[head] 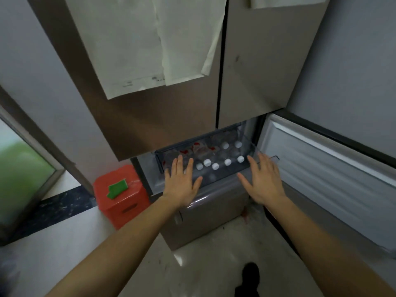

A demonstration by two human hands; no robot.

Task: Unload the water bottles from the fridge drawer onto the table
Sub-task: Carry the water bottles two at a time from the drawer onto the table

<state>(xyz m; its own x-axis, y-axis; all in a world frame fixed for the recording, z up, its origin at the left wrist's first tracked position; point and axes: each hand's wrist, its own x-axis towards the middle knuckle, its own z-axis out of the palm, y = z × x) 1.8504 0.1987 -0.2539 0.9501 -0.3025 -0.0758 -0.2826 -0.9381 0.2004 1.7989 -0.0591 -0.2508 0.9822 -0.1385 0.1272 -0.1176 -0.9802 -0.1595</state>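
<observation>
Both my hands are open and hold nothing. The water bottles stand upright in the fridge drawer, caps up, between my hands. My left hand looks nearest the front cap.

Fridge drawer top is sitting open, access from above. White-capped water bottles are crowding the front row. Open door is blocking right side, red bin hugging left.

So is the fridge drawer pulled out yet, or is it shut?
Pulled out. The fridge drawer sits forward of the fridge front, with white-capped water bottles standing inside, exposed from above.
</observation>
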